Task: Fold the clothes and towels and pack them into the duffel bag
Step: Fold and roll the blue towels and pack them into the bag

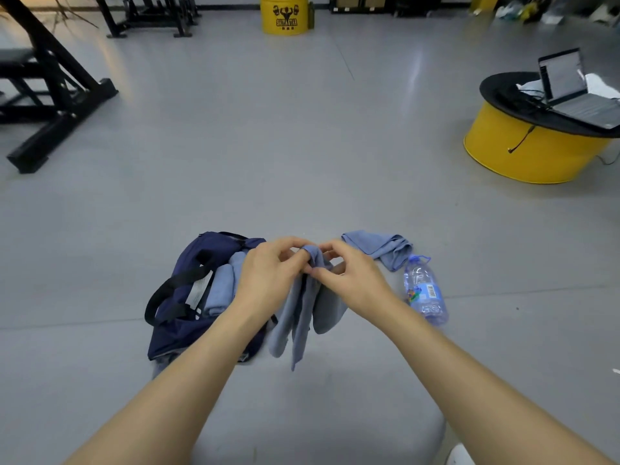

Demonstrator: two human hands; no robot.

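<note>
A navy duffel bag lies open on the grey floor, with folded blue cloth inside it. In front of it hangs a blue towel, held up off the floor. My left hand and my right hand both pinch its top edge, close together, and the rest droops down in loose folds. Another blue towel lies crumpled on the floor to the right, behind my right hand.
A plastic water bottle lies on the floor beside the crumpled towel. A yellow drum table with a laptop stands at the right. A black gym bench frame is at the left, a yellow bin far back.
</note>
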